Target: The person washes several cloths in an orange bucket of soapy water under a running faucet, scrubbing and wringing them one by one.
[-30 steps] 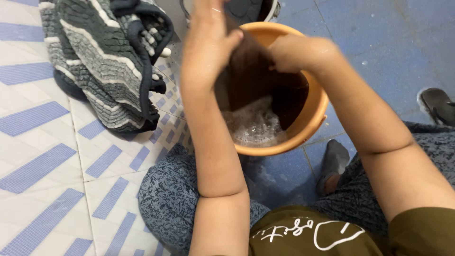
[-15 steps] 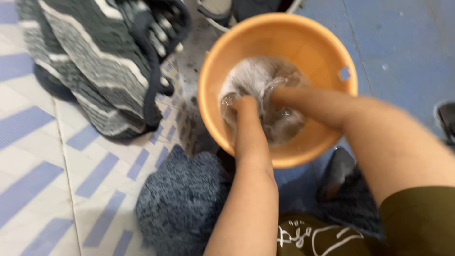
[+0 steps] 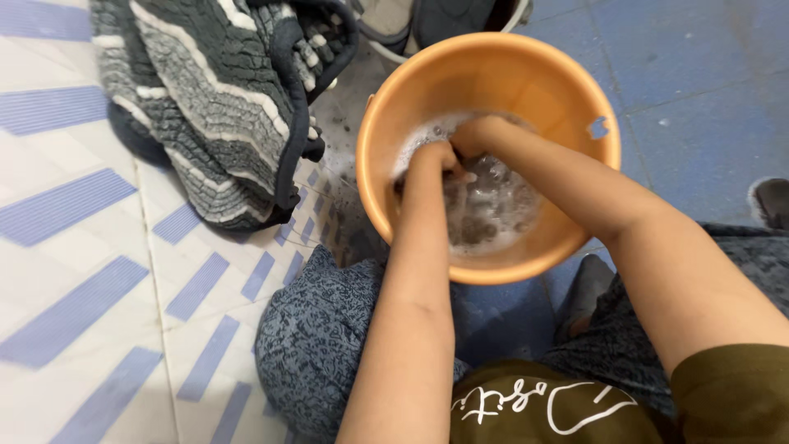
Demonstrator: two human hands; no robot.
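A round orange plastic bucket (image 3: 567,90) stands on the blue floor (image 3: 699,82), holding grey foamy water (image 3: 493,205); the left hand (image 3: 436,160) and right hand (image 3: 477,136) plunge in side by side, fingers sunk in suds, grip impossible to tell; a grey-and-white striped knitted garment (image 3: 214,107) lies heaped on pale blue-striped tiles (image 3: 82,247) just beside the bucket.

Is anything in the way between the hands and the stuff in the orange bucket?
Nothing visible. The left hand and right hand are already down inside the orange bucket, in the soapy water.
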